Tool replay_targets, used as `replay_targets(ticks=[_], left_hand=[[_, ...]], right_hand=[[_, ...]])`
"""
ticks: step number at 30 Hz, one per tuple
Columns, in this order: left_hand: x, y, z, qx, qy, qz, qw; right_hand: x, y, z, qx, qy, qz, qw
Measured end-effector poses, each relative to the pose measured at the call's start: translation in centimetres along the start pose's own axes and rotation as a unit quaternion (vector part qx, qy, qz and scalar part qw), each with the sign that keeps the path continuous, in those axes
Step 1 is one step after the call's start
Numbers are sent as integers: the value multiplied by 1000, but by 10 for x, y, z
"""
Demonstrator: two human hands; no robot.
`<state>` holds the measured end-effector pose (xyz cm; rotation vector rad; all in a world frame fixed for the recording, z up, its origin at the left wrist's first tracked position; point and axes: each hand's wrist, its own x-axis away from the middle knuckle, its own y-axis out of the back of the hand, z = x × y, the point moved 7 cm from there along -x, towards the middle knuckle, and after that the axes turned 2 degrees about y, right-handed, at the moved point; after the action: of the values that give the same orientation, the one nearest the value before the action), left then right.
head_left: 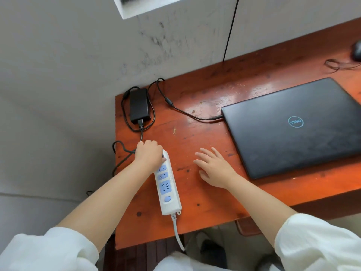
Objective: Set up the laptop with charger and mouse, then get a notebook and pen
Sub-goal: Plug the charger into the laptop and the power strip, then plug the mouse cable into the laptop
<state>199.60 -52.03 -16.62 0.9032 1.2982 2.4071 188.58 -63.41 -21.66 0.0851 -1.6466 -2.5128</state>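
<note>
1. Both hands were over the bench: the left hand was curled tight over the far end of the white power strip, its fingers closed on what looked like the charger's plug, though the plug itself was hidden under the hand.
2. Right of the power strip, the right hand lay flat on the wood, fingers spread and holding nothing.
3. The power strip lay lengthwise near the bench's left edge, blue sockets facing up, and its grey cord ran off the near edge.
4. Beyond the power strip, at the far left corner, the black charger brick rested with its cable looped around it.
5. A thin charger cable ran from there to the left side of the laptop, where it was plugged in.
6. The laptop sat closed, well right of the power strip.
7. Far right of the power strip, at the frame's edge, a dark mouse lay with its wire coiled beside it.
</note>
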Motion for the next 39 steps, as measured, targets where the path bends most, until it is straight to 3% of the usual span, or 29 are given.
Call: replay_targets(ticks=[2, 6, 11, 16, 21, 29, 39], left_hand=[[6, 19, -26, 41, -10, -35, 998], [12, 74, -118, 113, -53, -76, 989], [16, 173, -273, 165, -134, -174, 962], [11, 266, -373, 243, -132, -230, 933], [-19, 333, -416, 244, -122, -251, 929], [-115, 405, -451, 242, -86, -267, 929], [-221, 417, -503, 253, -56, -159, 953]], right_hand=[[12, 38, -15, 14, 7, -56, 998], [58, 114, -76, 32, -74, -119, 990], [156, 194, -171, 66, -182, -134, 972], [248, 270, -249, 109, -253, -184, 944], [290, 323, -320, 113, -298, -195, 927], [269, 368, -443, 109, -316, -159, 929], [243, 388, -597, 25, -382, -82, 920]])
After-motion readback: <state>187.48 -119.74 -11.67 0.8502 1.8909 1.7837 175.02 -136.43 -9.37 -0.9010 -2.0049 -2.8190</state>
